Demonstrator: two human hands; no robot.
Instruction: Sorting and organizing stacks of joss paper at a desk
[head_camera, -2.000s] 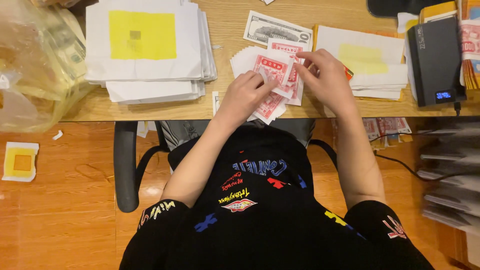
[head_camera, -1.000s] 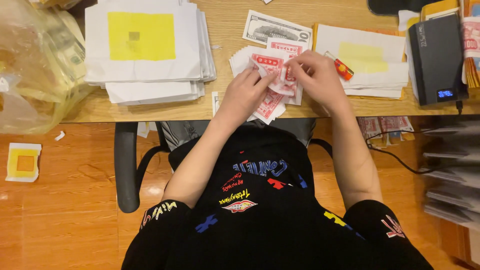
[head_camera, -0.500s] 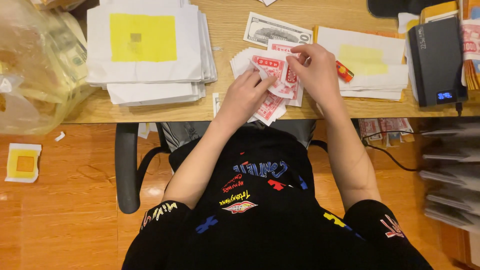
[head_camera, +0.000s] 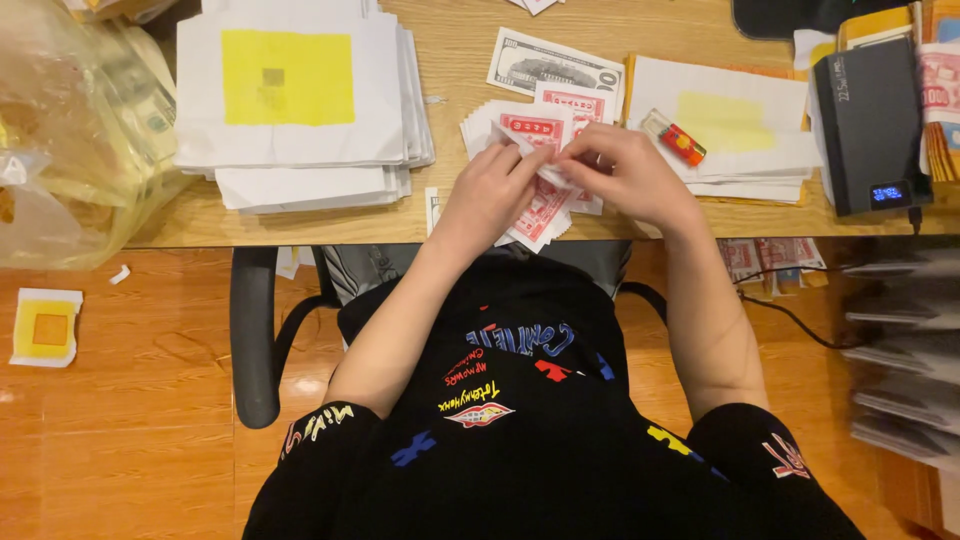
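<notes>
A fanned pile of red-and-white paper notes (head_camera: 541, 128) lies on the wooden desk (head_camera: 460, 60) in front of me. My left hand (head_camera: 490, 195) and my right hand (head_camera: 625, 172) meet over the pile, pinching one folded white-backed note (head_camera: 540, 165) between their fingertips. More red notes (head_camera: 545, 215) stick out below my left hand toward the desk edge. A grey-green banknote (head_camera: 553, 63) lies just behind the pile.
Left on the desk is a thick stack of white envelopes with a yellow patch (head_camera: 300, 95). Right is a smaller envelope stack (head_camera: 740, 130) with a red lighter (head_camera: 675, 138), then a dark box with a blue display (head_camera: 868, 125). A clear plastic bag (head_camera: 70, 130) hangs at far left.
Both hands have drawn together over the pile; the right hand came down and left from the pile's right edge, and they now pinch one folded note between them.
</notes>
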